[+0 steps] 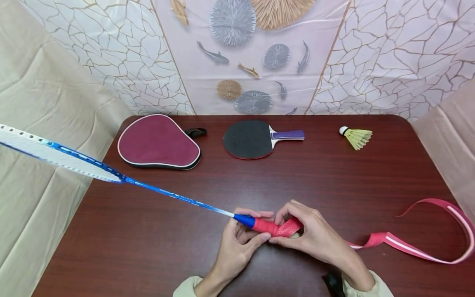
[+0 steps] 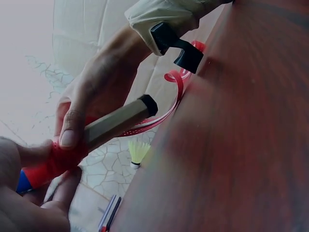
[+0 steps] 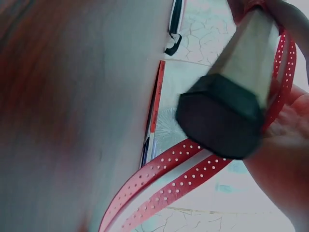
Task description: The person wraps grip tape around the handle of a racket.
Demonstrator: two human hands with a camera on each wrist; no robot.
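Badminton racket [image 1: 178, 197] held above the desk [image 1: 148, 247], string head up at the left and running out of the head view, handle [image 2: 118, 124] down toward the right. Left hand [image 1: 237, 245] clamped on the red-wrapped upper handle, just below the blue cone [image 1: 244, 220], thumb on the near side, fingers round the far side. Right hand [image 1: 315, 235] pinches the red tape [image 1: 378, 238] where it meets the handle. Tape is perforated with a white strip down the middle; loose length trails out past the right hand and curls at the desk's right side. Lower handle is bare, pale, faceted, black cap [image 3: 219, 116] on the end. Back of desk, left to right: maroon case [image 1: 157, 142] with white edging and a black strap, table tennis paddle [image 1: 248, 140] black face up, purple grip pointing right, yellow shuttlecock [image 1: 357, 137] on its side, white tip to the left
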